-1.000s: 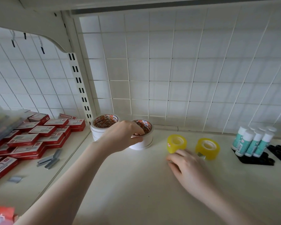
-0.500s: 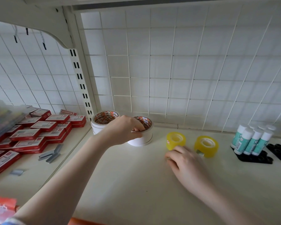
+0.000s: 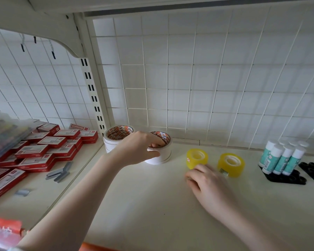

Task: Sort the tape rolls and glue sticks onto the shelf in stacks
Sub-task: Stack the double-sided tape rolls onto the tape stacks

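My left hand [image 3: 138,149] grips the white double-sided tape roll [image 3: 160,151], fingers [image 3: 157,142] hooked inside its core; my right hand [image 3: 207,185] rests loosely curled, empty, below the yellow tape roll [image 3: 197,158].

The shelf [image 3: 152,205] looks like smooth painted metal, cream and matt with a faint sheen. The back grid [image 3: 207,78] is white coated wire. The white tape rolls [image 3: 161,156] look papery with printed cardboard cores, while the yellow tape rolls [image 3: 231,164] are glossy see-through plastic. The glue sticks [image 3: 283,158] are smooth plastic, the staple boxes [image 3: 49,142] red printed card.
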Motion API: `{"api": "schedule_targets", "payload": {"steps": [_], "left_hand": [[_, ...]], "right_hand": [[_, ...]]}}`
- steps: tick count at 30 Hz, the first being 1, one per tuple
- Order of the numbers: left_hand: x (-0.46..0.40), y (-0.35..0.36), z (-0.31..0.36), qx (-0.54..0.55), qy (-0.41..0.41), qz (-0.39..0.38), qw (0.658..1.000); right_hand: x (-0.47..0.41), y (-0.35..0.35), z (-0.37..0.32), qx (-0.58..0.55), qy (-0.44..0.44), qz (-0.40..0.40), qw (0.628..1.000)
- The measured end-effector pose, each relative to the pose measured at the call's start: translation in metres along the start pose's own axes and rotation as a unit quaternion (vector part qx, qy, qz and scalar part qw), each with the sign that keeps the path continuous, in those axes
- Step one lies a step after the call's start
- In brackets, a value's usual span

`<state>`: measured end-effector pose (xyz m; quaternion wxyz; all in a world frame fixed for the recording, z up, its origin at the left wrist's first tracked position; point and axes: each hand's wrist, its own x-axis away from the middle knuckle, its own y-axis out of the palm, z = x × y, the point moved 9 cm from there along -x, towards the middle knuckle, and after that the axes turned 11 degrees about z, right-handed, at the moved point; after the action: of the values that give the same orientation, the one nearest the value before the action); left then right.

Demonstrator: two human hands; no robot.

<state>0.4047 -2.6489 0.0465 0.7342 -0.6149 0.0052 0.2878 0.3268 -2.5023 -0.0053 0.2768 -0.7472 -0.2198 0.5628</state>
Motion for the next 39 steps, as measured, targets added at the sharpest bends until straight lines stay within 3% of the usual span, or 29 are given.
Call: {"api": "schedule_targets", "payload": {"steps": [6,12,20,26,30,39], "left_hand": [[0.019,-0.020,0.007,-0.035,0.049,0.116,0.991],[0.059,-0.037,0.009,-0.071,0.006,0.214,0.974],[0.097,-0.009,0.026,-0.044,-0.078,0.200,0.976],[0.099,0.006,0.068,-0.042,-0.091,0.193,0.976],[0.091,0.022,0.118,-0.044,-0.095,0.194,0.975],[0.055,0.080,0.283,0.008,-0.137,0.215,0.967]], "right_hand": [[0.002,-0.006,-0.002,0.038,0.000,-0.003,0.999],[0.009,-0.019,0.000,0.119,-0.021,-0.084,0.989],[0.025,-0.065,0.030,0.175,0.054,-0.114,0.977],[0.052,-0.110,0.072,0.204,0.094,-0.029,0.974],[0.081,-0.157,0.114,0.201,0.120,0.029,0.972],[0.146,-0.265,0.240,0.205,0.133,0.036,0.969]]}}
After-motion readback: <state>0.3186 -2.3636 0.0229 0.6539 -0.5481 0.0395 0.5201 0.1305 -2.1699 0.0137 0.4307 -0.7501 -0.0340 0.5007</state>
